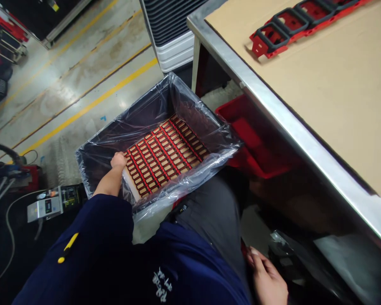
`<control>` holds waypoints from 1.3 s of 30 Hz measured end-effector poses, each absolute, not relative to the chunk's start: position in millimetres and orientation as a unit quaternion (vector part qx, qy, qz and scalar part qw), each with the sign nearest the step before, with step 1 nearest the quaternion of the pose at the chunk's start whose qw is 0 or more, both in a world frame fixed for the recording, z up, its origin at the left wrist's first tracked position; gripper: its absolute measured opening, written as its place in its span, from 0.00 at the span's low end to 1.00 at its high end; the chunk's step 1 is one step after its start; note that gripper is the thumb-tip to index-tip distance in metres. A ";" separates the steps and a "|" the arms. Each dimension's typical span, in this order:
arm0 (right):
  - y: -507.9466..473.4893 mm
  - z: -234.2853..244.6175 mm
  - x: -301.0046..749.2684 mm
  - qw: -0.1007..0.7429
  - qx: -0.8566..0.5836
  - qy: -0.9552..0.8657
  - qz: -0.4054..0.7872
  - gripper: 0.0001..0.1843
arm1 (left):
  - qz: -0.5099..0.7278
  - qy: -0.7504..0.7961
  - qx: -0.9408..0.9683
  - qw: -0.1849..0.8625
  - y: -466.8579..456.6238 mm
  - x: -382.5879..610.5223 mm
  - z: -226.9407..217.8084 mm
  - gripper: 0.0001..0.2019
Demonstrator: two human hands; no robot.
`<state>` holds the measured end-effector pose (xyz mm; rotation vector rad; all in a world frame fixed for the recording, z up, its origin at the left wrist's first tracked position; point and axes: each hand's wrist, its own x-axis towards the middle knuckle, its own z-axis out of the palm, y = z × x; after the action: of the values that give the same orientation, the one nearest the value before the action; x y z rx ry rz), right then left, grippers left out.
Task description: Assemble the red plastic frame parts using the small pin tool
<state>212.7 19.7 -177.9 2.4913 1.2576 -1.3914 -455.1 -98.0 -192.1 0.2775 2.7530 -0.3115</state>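
The left hand (118, 160) reaches down into a black crate (95, 178) lined with a clear plastic bag (180, 182). Its fingers (119, 157) are bunched together on the near-left corner of a red gridded tray (165, 154), but from above I cannot tell whether they grip it or only rest there. The tray lies low in the crate, holding rows of small tan rectangular pieces (178, 161), and the glare on the bag hides parts of its edge. What lies beneath it cannot be seen. At the bottom right of the frame, the right hand (266, 277) hangs beside grey trousers (209, 212), its fingers loosely curled and its lower part cut off by the frame. It is near a dark plastic-wrapped object (282, 250), and whether it holds anything is unclear in the shadow. A navy sleeve (95, 228) with a yellow marker (67, 248) fills the lower left. At the upper right, black-and-red frames (288, 25) run off the edge of a cardboard-topped table (305, 106) with a steel rim, and a red bin (247, 144) sits partly hidden below it.
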 end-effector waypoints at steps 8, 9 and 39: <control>20.4 -170.8 204.7 0.001 0.799 0.376 -0.468 0.34 | -0.040 0.976 0.058 0.205 -90.2 -443.1 -179.7 0.19; 20.1 -168.0 201.8 -0.012 0.801 0.369 -0.471 0.34 | -0.029 0.977 0.046 0.205 -89.3 -438.2 -173.0 0.19; -5.3 47.5 222.0 -0.432 0.487 0.547 -0.526 0.11 | 0.496 0.419 0.117 0.752 26.9 78.8 67.2 0.17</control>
<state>222.0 -5.3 47.5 2.1799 2.4465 -2.3531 78.8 26.9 67.2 0.2562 0.9144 1.0831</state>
